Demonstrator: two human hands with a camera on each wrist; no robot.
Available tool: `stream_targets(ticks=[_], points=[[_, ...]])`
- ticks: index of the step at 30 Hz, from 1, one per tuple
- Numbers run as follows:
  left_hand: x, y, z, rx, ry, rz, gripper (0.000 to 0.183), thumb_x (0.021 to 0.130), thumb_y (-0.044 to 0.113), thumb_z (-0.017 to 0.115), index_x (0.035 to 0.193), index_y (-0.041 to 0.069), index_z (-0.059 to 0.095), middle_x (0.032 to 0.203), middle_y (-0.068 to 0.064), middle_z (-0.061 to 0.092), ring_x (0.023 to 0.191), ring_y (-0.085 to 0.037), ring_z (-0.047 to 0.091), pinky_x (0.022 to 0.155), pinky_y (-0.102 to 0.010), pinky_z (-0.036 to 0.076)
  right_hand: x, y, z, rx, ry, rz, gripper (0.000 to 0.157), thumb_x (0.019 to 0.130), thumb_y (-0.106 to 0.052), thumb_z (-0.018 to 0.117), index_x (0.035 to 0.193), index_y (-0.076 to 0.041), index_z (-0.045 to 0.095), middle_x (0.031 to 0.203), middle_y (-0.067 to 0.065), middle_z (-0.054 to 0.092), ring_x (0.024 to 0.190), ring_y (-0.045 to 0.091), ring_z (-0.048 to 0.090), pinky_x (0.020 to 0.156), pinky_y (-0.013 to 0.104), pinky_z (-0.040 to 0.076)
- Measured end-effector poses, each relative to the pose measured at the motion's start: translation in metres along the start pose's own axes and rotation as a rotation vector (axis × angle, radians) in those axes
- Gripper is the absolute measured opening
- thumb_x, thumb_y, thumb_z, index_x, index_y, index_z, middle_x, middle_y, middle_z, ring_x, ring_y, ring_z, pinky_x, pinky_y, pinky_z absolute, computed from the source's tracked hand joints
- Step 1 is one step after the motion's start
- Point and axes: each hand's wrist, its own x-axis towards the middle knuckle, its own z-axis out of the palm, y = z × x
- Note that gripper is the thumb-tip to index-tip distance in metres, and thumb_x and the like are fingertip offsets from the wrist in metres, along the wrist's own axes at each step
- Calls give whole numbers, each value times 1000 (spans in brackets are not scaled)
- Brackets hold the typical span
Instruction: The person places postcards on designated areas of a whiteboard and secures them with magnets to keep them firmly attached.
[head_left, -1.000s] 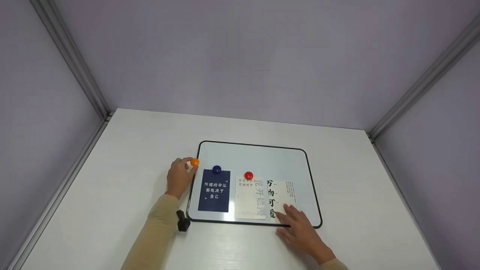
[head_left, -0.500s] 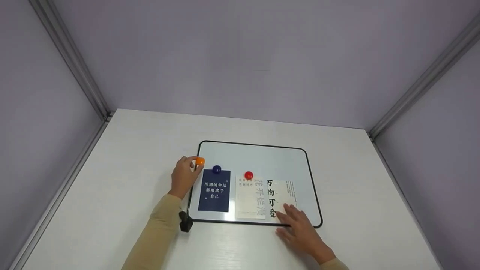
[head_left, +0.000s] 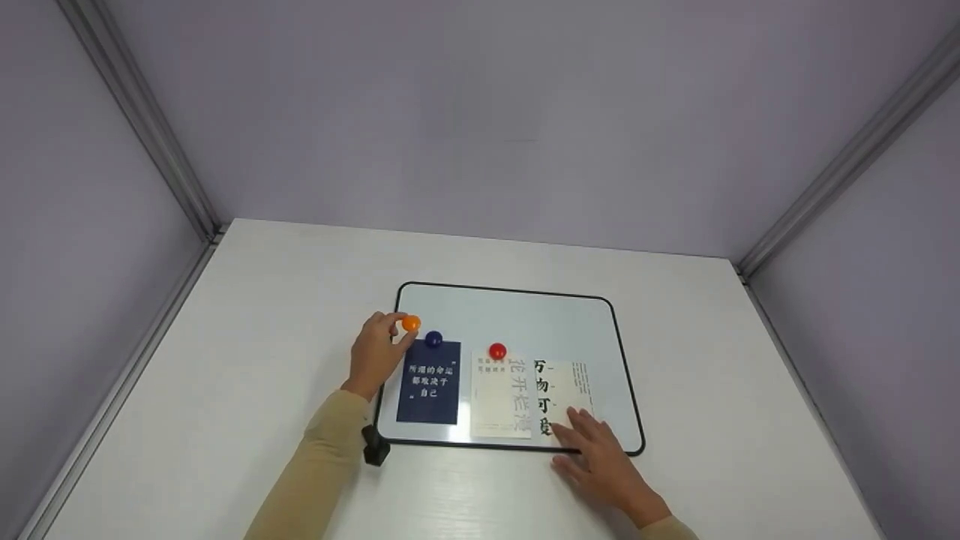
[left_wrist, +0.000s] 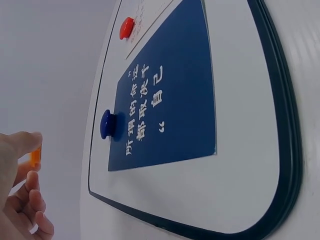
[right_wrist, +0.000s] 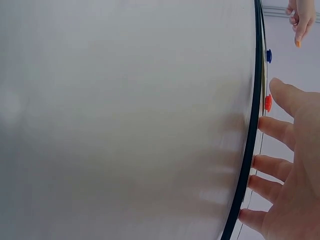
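Note:
Between thumb and index finger my left hand (head_left: 376, 351) pinches an orange round magnet (head_left: 411, 322), held over the left side of the whiteboard (head_left: 517, 319). Just right of it, a dark blue magnet (head_left: 433, 339) sits at the top edge of a navy card (head_left: 428, 394). In the left wrist view the orange magnet (left_wrist: 35, 156) shows only partly behind the thumb. My right hand (head_left: 604, 465) lies with fingers spread over the bottom of a cream card (head_left: 571, 384) with black characters, at the board's lower right. Its fingertips (right_wrist: 260, 122) are right at the black frame.
A red magnet (head_left: 497, 351) sits at the top of the middle cream card (head_left: 491, 405). A black object (head_left: 375, 450) stands at the board's lower left corner, by my left sleeve. The white table (head_left: 712, 360) surrounds the board, with grey walls (head_left: 480, 112) behind and beside it.
My left hand has moved right with the orange magnet, from the board's left edge to over its surface near the blue magnet. The right hand has stayed put.

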Motion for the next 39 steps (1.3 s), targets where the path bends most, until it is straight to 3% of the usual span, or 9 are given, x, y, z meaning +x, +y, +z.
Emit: stream_targets(ticks=[13,24,31,39], points=[[-6,22,8,-9,-85,2,35,87,24,70,118,6,66,91,-13,60,75,-15,46,62,-21,35,0,3,2,-19,9,-7,50,91,-45,59,135,-19,56,154,15,40,146,39,29,120,61,20],[-10,33,14,-38,-94,65,36,88,26,70,119,8,66,89,-9,60,74,-11,45,62,-18,37,1,2,3,-28,18,-19,50,91,-44,60,133,-18,57,153,17,41,145,39,31,119,63,22],[-13,40,17,-47,-93,100,35,87,25,71,117,8,67,87,-8,60,75,-12,47,69,-25,46,1,-1,3,-41,17,-14,51,90,-45,60,133,-18,56,152,17,41,145,40,32,118,63,23],[-16,44,20,-31,-124,96,36,88,28,70,119,9,66,85,-4,56,73,-10,45,66,-22,41,3,-6,2,-61,5,-26,51,91,-45,59,134,-18,56,153,17,41,145,40,32,119,62,23]])
